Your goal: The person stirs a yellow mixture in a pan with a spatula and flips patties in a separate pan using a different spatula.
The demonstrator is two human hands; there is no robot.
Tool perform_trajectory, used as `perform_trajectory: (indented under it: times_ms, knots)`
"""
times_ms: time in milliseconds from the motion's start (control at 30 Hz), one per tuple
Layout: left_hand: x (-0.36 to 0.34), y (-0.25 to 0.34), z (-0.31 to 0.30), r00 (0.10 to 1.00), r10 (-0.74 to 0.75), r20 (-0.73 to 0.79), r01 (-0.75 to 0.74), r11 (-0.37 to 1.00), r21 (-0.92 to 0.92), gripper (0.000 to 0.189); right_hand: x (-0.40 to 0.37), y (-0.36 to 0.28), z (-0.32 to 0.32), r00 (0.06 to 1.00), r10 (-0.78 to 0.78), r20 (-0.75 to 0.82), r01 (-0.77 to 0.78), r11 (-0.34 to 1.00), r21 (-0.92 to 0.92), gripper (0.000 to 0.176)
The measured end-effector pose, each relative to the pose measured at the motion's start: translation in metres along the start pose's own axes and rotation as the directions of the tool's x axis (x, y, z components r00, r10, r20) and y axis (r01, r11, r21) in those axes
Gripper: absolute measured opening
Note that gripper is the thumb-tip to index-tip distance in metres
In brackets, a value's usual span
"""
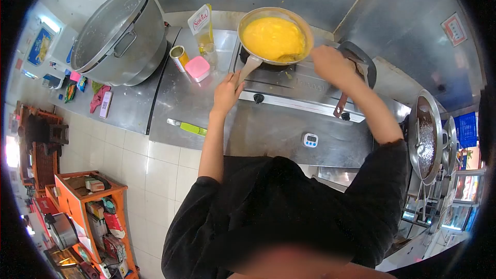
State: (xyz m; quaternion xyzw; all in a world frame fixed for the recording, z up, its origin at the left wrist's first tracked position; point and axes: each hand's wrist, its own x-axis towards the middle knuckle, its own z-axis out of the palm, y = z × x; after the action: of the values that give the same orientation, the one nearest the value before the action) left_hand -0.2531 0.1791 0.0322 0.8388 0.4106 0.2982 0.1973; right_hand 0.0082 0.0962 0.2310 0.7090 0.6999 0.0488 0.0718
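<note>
My left hand (226, 93) is closed around the pale handle of a frying pan (309, 33), which sits over a burner of the stove. Yellow beaten egg (271, 35) covers the bottom of the pan, with a brownish patch near its lower right edge. Just right of the rim, my right hand (329, 63) is closed in a fist; whatever it grips is hidden. Beside it on the stove stands a dark square pan (368, 57) with a brown handle. Left of the round pan are a pink-lidded container (198, 68), an open can (179, 57) and an oil pouch (202, 31).
A large metal pot (121, 41) stands on the left counter, with a phone (105, 104) in front. Nearer me lie a green-handled tool (192, 127) and a white timer (310, 140). Large pan-like lids (426, 137) hang at the right. An orange shelf (90, 201) stands lower left.
</note>
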Motion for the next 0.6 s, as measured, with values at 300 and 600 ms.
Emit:
perform_trajectory:
  times_ms: [300, 600]
  knots:
    - [0.002, -0.004, -0.002, 1.000, 0.024, -0.008, -0.024, 0.999, -0.032, 0.042, 0.107, -0.006, 0.084, 0.956, 0.146, -0.254, -0.115, 0.984, 0.133, 0.018]
    - [0.002, -0.003, -0.004, 1.000, 0.029, -0.009, -0.029, 0.999, -0.033, 0.040, 0.070, -0.026, 0.067, 0.971, -0.171, -0.169, 0.161, 0.984, -0.075, 0.015]
